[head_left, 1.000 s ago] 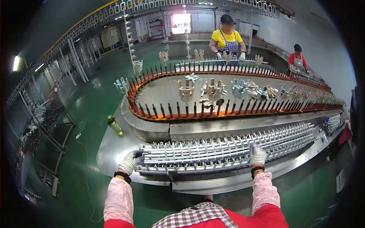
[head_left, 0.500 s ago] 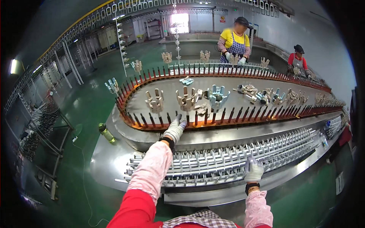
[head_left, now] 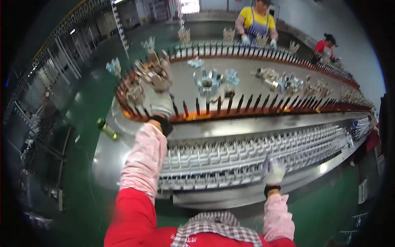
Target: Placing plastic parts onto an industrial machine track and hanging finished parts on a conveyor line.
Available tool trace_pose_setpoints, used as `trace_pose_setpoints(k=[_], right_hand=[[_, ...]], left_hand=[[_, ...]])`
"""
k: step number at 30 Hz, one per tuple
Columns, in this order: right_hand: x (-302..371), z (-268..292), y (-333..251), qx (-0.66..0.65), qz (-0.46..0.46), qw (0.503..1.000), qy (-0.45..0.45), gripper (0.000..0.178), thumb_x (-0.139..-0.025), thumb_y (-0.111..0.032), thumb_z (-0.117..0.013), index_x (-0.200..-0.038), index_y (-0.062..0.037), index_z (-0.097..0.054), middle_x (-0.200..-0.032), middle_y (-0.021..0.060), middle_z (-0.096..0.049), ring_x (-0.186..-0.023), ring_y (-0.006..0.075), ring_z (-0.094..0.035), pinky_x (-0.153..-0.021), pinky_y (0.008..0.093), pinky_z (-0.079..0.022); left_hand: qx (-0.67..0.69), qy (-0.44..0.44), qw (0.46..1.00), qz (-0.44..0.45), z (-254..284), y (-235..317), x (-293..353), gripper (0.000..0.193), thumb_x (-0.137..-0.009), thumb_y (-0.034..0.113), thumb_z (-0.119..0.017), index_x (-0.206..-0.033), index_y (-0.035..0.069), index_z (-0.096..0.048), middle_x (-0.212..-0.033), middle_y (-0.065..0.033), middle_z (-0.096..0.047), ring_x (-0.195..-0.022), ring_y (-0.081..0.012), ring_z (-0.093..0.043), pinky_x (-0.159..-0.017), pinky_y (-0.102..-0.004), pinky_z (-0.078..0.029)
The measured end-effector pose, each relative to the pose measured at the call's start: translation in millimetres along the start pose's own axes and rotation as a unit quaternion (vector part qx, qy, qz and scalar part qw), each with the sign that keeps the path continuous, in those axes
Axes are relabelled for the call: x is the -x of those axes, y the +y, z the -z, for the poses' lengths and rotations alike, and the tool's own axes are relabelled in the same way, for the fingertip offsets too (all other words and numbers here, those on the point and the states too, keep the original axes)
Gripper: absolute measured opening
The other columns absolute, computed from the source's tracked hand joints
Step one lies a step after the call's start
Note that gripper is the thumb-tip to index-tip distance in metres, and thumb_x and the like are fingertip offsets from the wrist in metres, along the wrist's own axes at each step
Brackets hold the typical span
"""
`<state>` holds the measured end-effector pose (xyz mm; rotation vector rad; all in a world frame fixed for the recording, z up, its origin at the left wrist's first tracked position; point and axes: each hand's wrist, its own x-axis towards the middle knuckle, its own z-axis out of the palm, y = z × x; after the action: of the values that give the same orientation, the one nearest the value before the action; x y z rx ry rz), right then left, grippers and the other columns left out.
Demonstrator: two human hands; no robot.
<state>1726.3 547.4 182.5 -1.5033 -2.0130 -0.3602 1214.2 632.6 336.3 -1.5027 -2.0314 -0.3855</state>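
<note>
Gloved left hand (head_left: 161, 103) clasping spiky metal cluster (head_left: 155, 74); right hand (head_left: 273, 171) grip unclear on ribbed rack (head_left: 230, 158).

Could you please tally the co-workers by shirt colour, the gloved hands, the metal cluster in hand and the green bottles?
Yellow-shirted co-worker: 1
Red-shirted co-worker: 1
Gloved hands: 2 (left hand, right hand)
Metal cluster, held by the left hand: 1
Green bottle: 1
Total: 6

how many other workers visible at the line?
2. One person in a yellow shirt and apron stands at the far side of the conveyor, top centre; one in red further right. Others may be out of view.
</note>
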Motion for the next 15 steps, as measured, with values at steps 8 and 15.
trace_pose_setpoints(k=[8, 15], right_hand=[[-6.4, -1.8, -5.6, -0.055, 0.027, 0.997, 0.038, 0.016, -0.082, -0.011, -0.054, -0.095, -0.0099, -0.062, -0.083, 0.0126, -0.064, -0.071, 0.0315, -0.061, -0.062, 0.0414, -0.048], [-10.8, 16.3, -23.7, -0.017, 0.017, 0.999, 0.027, 0.013, -0.088, -0.018, -0.052, -0.086, -0.008, -0.061, -0.08, 0.013, -0.062, -0.064, 0.0311, -0.058, -0.058, 0.0425, -0.045]], left_hand=[[0.791, -0.105, 0.549, 0.25, 158.2, -104.1, 95.3, 0.029, -0.093, 0.027, -0.051, -0.118, 0.012, -0.051, -0.085, -0.0037, -0.059, -0.056, -0.0085, -0.05, -0.043, -0.0185, -0.037], [0.593, 0.06, 0.705, 0.384, 209.7, -137.8, 229.3, 0.032, -0.091, 0.028, -0.054, -0.116, 0.008, -0.052, -0.095, -0.0117, -0.061, -0.055, -0.0102, -0.055, -0.043, -0.0198, -0.042]])
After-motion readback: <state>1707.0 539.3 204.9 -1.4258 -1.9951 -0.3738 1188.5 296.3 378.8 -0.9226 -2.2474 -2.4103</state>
